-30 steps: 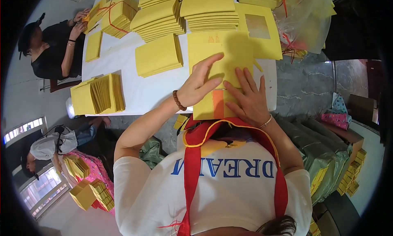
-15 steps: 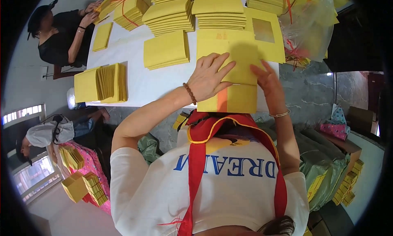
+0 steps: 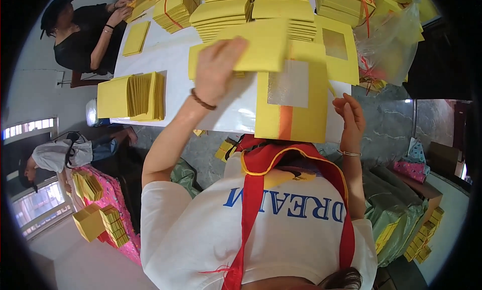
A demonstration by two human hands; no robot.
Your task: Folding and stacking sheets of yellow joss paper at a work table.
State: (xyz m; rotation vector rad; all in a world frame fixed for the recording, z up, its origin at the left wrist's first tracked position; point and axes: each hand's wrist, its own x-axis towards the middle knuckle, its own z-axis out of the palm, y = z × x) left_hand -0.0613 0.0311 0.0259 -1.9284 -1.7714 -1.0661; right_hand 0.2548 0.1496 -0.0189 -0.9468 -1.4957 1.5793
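A folded yellow paper (image 3: 261, 46) is raised over the white table, with my left hand (image 3: 218, 71) closed on its left side. Motion smears both the hand and the paper a little. Below it, at the table's near edge, lies a flat yellow sheet (image 3: 311, 121) bearing a silver square (image 3: 296, 84) and an orange strip. My right hand (image 3: 350, 118) hovers beside that sheet's right edge, its fingers loosely bent and apart, holding nothing visible. Partly hidden behind the raised paper is a small pile of folded yellow papers (image 3: 196, 64).
Stacks of folded yellow paper (image 3: 221, 13) line the far side of the table (image 3: 211, 116). A fanned bundle (image 3: 130, 96) sits at the left corner. Another silver-squared sheet (image 3: 344, 64) and a clear plastic bag (image 3: 386, 49) lie right. A co-worker in black (image 3: 88, 38) handles yellow paper.
My left hand has lifted the folded paper off the sheet and carried it up and leftward, uncovering the silver square. My right hand has drawn slightly down and away to the right.
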